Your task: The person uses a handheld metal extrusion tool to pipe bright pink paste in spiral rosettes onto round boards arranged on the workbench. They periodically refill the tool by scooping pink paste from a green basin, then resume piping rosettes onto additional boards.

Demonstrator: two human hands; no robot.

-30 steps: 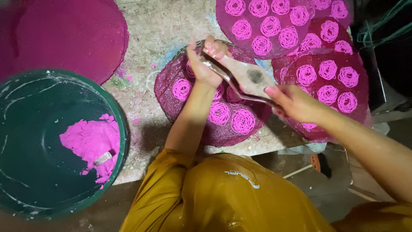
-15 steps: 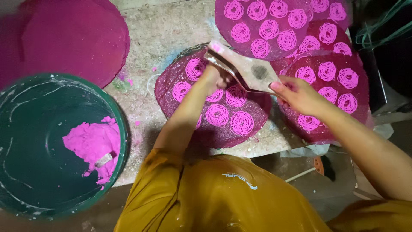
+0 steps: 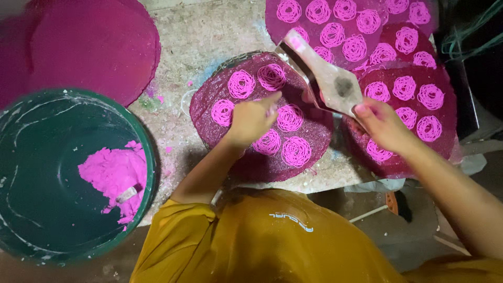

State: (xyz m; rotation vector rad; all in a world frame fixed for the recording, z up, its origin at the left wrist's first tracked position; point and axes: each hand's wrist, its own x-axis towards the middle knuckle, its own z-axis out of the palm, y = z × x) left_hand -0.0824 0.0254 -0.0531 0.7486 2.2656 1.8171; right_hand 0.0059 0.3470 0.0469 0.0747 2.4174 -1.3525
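At frame centre the left hand (image 3: pixel 251 119), fingers loosely curled and holding nothing, rests over the round mat (image 3: pixel 262 118) of pink coils. The right hand (image 3: pixel 382 123) grips the press (image 3: pixel 327 78), which slants toward upper centre. A green tub (image 3: pixel 73 173) with pink dough (image 3: pixel 112 175) sits lower left.

— What do the hands hold?
— The right hand (image 3: pixel 385 123) grips a wooden dough press (image 3: pixel 327 78); the left hand (image 3: pixel 251 118) rests on a round mesh tray (image 3: pixel 209 102) of pink noodle coils (image 3: pixel 296 151).
— And at left?
— A green tub (image 3: pixel 149 173) holding pink dough (image 3: pixel 112 175).
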